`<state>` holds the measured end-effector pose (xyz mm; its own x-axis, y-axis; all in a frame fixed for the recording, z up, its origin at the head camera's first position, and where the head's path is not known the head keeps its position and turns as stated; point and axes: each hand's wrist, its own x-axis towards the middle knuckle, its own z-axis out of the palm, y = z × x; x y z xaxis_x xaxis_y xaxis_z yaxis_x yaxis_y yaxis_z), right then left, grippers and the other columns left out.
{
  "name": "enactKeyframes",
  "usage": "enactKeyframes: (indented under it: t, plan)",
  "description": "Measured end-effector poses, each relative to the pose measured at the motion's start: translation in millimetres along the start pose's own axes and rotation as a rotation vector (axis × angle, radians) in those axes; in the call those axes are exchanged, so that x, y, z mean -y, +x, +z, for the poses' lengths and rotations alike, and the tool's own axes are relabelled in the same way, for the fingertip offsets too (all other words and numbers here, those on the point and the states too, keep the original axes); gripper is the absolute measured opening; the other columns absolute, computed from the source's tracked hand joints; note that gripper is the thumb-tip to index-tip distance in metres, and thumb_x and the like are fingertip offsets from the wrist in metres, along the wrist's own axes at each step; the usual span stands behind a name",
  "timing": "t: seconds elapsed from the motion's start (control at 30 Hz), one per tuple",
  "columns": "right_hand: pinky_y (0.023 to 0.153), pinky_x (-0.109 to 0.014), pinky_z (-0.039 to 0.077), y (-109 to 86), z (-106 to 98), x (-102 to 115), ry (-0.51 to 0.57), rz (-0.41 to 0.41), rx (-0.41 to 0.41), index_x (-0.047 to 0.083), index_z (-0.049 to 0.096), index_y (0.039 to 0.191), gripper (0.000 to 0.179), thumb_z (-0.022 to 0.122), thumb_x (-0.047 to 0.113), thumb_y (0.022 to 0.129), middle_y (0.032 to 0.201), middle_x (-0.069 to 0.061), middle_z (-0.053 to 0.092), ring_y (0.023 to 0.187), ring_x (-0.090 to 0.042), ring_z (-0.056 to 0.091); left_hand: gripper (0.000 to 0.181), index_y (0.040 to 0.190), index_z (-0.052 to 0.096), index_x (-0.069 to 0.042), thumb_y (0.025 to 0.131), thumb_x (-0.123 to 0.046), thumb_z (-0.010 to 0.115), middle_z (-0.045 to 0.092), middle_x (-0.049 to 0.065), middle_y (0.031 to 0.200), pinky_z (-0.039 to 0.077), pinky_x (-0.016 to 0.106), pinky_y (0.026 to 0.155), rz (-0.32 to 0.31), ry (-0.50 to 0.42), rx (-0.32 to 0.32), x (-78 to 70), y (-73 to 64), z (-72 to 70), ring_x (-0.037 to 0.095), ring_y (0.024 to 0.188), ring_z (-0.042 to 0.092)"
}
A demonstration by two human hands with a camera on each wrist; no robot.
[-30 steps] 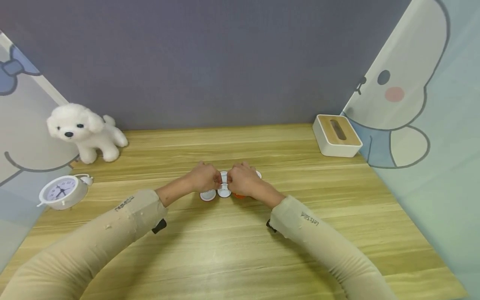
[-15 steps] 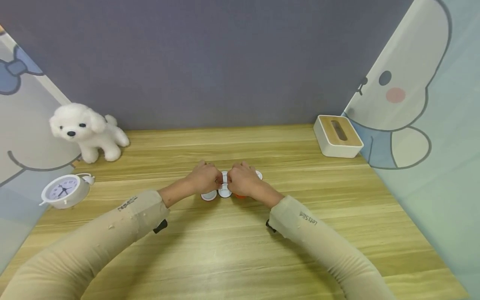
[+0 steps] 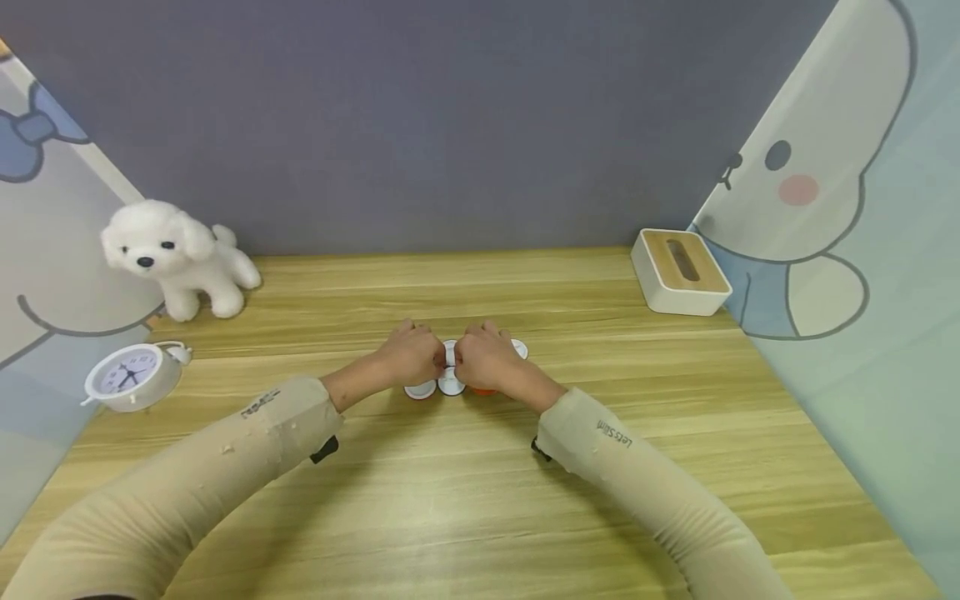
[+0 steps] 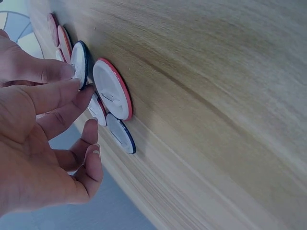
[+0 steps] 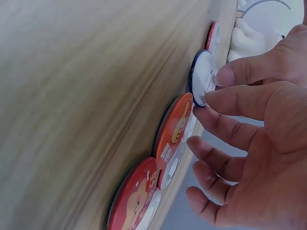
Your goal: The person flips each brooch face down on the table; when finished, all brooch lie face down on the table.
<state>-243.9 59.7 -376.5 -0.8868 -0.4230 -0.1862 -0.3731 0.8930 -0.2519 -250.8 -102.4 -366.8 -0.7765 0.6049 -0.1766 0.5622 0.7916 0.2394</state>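
Between the two hands lies a round button badge [image 3: 451, 382] with a dark rim, its white pin back facing up. In the left wrist view my left hand [image 4: 48, 129] pinches this badge [image 4: 79, 62] at its edge with thumb and forefinger, the other fingers loosely bent. My right hand [image 5: 254, 129] pinches the same badge from the opposite side in the right wrist view, its thumb by the pin. Both hands' fingertips almost meet there. Beside the left hand lies a red-rimmed badge [image 4: 112, 88], back up. An orange badge [image 5: 173, 129] lies picture side up below the right hand.
More badges lie around: a dark-rimmed one [image 4: 121, 133] and a red one [image 5: 134, 196]. A white plush dog [image 3: 176, 254] and an alarm clock [image 3: 135, 377] stand at the left. A tissue box [image 3: 678, 271] stands at the back right by the wall.
The head view has shifted slightly. Both hands stay at the same dark-rimmed badge, with hardly any visible movement.
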Motion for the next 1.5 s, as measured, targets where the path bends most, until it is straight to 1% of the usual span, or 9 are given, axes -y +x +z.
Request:
enactKeyframes:
  t: [0.17,0.27,0.37,0.5,0.63,0.83,1.1,1.33,1.5]
  plan:
    - [0.091,-0.049,0.039,-0.8,-0.5,0.3,0.001,0.008,0.009,0.018,0.067,0.071,0.022,0.064,0.017,0.092,0.101,-0.002,0.060,0.100,-0.027,0.045,0.015,0.082,0.077,-0.013,0.091,-0.019,0.068,0.073,-0.005,0.082,0.030,0.038,0.084,0.007,0.024,0.013,-0.3,3.3,0.4,0.020,0.093,0.053]
    - [0.092,-0.049,0.039,-1.0,-0.5,0.2,-0.002,0.012,0.015,0.018,0.067,0.071,0.022,0.064,0.018,0.093,0.101,-0.002,0.059,0.101,-0.027,0.045,0.015,0.081,0.076,-0.013,0.092,-0.019,0.068,0.072,-0.004,0.081,0.031,0.039,0.086,-0.004,0.025,0.026,-0.2,4.8,1.5,0.020,0.094,0.053]
    - [0.092,-0.049,0.039,-0.7,0.0,-0.2,-0.010,0.017,0.019,0.018,0.068,0.073,0.021,0.063,0.018,0.094,0.103,-0.002,0.060,0.102,-0.027,0.044,0.014,0.085,0.077,-0.012,0.093,-0.019,0.067,0.072,-0.003,0.085,0.032,0.040,0.089,-0.015,0.022,0.037,-0.1,5.7,2.4,0.020,0.096,0.053]
    - [0.094,-0.050,0.040,-0.2,0.5,-0.3,-0.029,0.018,0.017,0.018,0.068,0.074,0.020,0.063,0.018,0.094,0.107,-0.002,0.060,0.103,-0.027,0.045,0.014,0.087,0.078,-0.012,0.093,-0.020,0.067,0.073,-0.003,0.087,0.033,0.041,0.091,-0.024,0.039,0.042,-0.3,6.8,2.5,0.020,0.098,0.054]
    - [0.097,-0.052,0.040,0.6,0.4,0.6,-0.049,0.020,0.016,0.018,0.069,0.076,0.019,0.063,0.018,0.094,0.110,-0.003,0.061,0.107,-0.027,0.046,0.015,0.084,0.077,-0.013,0.093,-0.020,0.067,0.072,-0.004,0.084,0.033,0.040,0.090,-0.030,0.053,0.045,-0.8,7.8,2.0,0.020,0.098,0.054]
    - [0.094,-0.050,0.040,2.3,1.1,2.0,-0.073,0.025,0.009,0.018,0.068,0.077,0.017,0.063,0.017,0.093,0.107,-0.002,0.060,0.107,-0.027,0.045,0.018,0.080,0.077,-0.013,0.094,-0.021,0.067,0.070,-0.004,0.079,0.032,0.038,0.086,-0.035,0.053,0.046,-1.7,9.7,1.5,0.020,0.094,0.052]
    - [0.093,-0.048,0.039,4.5,3.9,2.4,-0.080,0.023,0.009,0.019,0.068,0.075,0.018,0.065,0.018,0.093,0.104,-0.001,0.058,0.104,-0.025,0.043,0.016,0.088,0.079,-0.012,0.094,-0.022,0.068,0.071,-0.002,0.090,0.035,0.038,0.086,-0.081,0.037,0.065,-2.5,10.2,2.4,0.020,0.098,0.050]
    - [0.091,-0.047,0.039,4.8,4.0,3.6,-0.089,0.028,0.009,0.019,0.069,0.077,0.017,0.065,0.019,0.093,0.104,-0.001,0.059,0.104,-0.025,0.043,0.016,0.083,0.076,-0.011,0.094,-0.019,0.066,0.068,0.001,0.089,0.036,0.040,0.087,-0.090,0.043,0.058,-3.7,10.5,2.5,0.021,0.096,0.050]
    - [0.089,-0.045,0.038,5.0,3.5,3.9,-0.089,0.027,0.014,0.019,0.066,0.074,0.020,0.064,0.018,0.094,0.104,-0.001,0.057,0.103,-0.025,0.042,0.016,0.084,0.076,-0.010,0.094,-0.018,0.067,0.066,0.004,0.094,0.038,0.043,0.088,-0.100,0.034,0.055,-4.1,11.5,2.8,0.022,0.097,0.049]
